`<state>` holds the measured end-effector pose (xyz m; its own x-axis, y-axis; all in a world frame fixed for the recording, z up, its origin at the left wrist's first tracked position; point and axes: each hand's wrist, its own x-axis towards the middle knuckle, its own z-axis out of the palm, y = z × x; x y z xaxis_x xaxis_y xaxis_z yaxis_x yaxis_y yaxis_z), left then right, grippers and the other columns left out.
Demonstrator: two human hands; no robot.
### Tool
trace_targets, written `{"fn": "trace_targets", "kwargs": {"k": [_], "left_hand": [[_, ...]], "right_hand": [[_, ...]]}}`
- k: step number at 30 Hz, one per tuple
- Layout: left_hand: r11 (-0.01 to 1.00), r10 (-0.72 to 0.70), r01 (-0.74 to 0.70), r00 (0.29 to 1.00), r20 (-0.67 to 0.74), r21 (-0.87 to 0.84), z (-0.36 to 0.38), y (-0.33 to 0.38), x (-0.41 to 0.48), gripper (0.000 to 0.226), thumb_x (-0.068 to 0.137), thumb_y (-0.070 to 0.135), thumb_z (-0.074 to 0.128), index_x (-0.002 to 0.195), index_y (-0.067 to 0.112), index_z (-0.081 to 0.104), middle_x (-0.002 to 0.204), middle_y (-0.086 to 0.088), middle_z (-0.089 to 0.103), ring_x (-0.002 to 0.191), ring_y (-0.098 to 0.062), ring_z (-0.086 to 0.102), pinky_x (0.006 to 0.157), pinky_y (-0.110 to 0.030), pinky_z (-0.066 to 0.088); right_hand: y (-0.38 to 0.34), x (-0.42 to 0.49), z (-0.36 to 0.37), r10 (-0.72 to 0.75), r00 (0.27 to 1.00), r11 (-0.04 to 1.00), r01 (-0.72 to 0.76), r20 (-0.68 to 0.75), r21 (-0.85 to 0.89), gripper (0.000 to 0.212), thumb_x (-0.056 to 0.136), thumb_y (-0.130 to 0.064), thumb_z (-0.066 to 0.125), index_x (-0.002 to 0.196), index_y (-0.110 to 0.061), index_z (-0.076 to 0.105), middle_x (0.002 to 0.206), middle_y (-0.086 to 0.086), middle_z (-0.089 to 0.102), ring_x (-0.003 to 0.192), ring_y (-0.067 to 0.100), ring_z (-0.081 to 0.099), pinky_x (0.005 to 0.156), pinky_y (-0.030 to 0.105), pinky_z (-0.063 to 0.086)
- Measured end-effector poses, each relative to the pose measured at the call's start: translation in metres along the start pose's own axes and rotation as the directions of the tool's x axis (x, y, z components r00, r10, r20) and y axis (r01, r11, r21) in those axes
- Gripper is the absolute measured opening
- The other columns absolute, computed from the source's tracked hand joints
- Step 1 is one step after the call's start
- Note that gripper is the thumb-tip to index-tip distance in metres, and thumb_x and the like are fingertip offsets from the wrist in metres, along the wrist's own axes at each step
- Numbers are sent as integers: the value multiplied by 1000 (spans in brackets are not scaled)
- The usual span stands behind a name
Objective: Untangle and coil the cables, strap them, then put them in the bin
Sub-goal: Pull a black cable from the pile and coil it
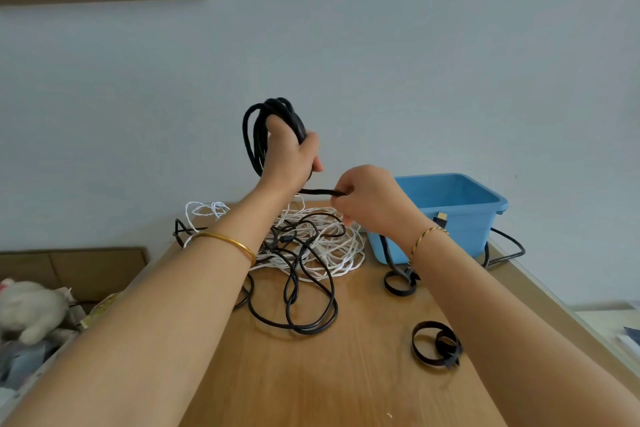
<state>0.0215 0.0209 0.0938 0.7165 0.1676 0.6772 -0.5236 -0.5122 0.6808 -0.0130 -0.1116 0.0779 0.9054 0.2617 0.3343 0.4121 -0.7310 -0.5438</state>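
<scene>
Gripping coil [252, 135], left hand [290, 157]; right hand [367, 199] pinches tail [318, 191]; blue bin [465, 234] behind.

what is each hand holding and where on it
The left hand grips the black cable around its bunched coil loops. The right hand pinches the same cable's loose run just beside the coil.

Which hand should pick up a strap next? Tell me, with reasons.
Right. The left hand grips the black coil aloft and probably cannot let go; the right hand only pinches the loose end, and the nearer strap lies on its side.
</scene>
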Motion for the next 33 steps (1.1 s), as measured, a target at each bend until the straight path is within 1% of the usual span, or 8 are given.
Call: {"fn": "trace_targets", "kwargs": {"k": [2, 5, 10, 16, 22, 25, 29, 33], "left_hand": [[994, 35, -46, 994, 107, 104, 0, -1, -4, 21, 93, 12, 47, 104, 1, 32, 70, -7, 58, 55, -14, 60, 62, -33, 53], [968, 21, -73, 977, 213, 240, 0, 1, -6, 23, 94, 17, 48, 101, 10, 27, 78, -10, 60, 64, -29, 65, 64, -46, 56], [889, -61, -89, 950, 307, 449, -2, -3, -6, 25, 95, 20, 48, 101, 9, 25, 72, -6, 54, 64, -26, 56, 57, -36, 42], [946, -203, 62, 880, 430, 319, -6, -6, -13, 29, 97, 30, 50, 106, 11, 30, 71, -10, 65, 57, -18, 65, 56, -32, 54], [977, -182, 86, 818, 546, 197, -11, -8, -9, 58, 86, 54, 58, 79, -4, 52, 53, -9, 64, 48, -22, 63, 59, -37, 54], [959, -221, 57, 763, 607, 277, -13, -10, -8, 47, 76, 41, 74, 72, 1, 50, 49, -6, 61, 45, -18, 57, 62, -37, 53], [950, -246, 85, 794, 556, 299, -15, -7, -8, 27, 82, 16, 61, 62, 1, 54, 43, -5, 55, 40, -20, 52, 49, -26, 43], [962, -264, 167, 774, 576, 216, -18, -1, -12, 22, 85, 11, 55, 65, 4, 50, 51, -7, 50, 40, -18, 46, 41, -22, 39]], "right_hand": [[1, 2, 0, 3, 998, 1000, -5, -70, -29, 11, 83, -15, 58, 86, -16, 69, 80, 5, 69, 74, 26, 65, 70, 39, 57], [2, 4, -2, 10, 988, 999, -17, -157, -41, 14, 81, -15, 60, 87, -22, 70, 88, -2, 67, 81, 21, 61, 69, 34, 54], [1, 6, -9, -27, 980, 999, 33, -196, 29, 17, 78, -10, 60, 89, -22, 58, 89, -1, 61, 83, 24, 60, 72, 42, 54], [3, 4, -12, -88, 962, 992, 60, -260, -113, 17, 81, -23, 67, 95, -22, 57, 90, -2, 65, 84, 21, 61, 68, 33, 50], [5, 10, -21, -200, 920, 922, 61, -336, -381, 21, 85, -43, 63, 98, -26, 65, 95, -6, 65, 87, 20, 60, 63, 26, 38], [6, 12, -23, -277, 913, 900, 137, -301, -413, 24, 87, -42, 62, 105, -28, 66, 101, -7, 64, 95, 17, 59, 65, 26, 37], [10, 17, -25, -370, 861, 883, 209, -348, -421, 24, 89, -42, 59, 104, -26, 68, 99, -5, 65, 97, 18, 56, 64, 26, 33], [24, 29, -27, -400, 790, 887, 206, -465, -414, 24, 93, -38, 55, 106, -25, 71, 95, 1, 65, 91, 24, 57, 61, 28, 31]]}}
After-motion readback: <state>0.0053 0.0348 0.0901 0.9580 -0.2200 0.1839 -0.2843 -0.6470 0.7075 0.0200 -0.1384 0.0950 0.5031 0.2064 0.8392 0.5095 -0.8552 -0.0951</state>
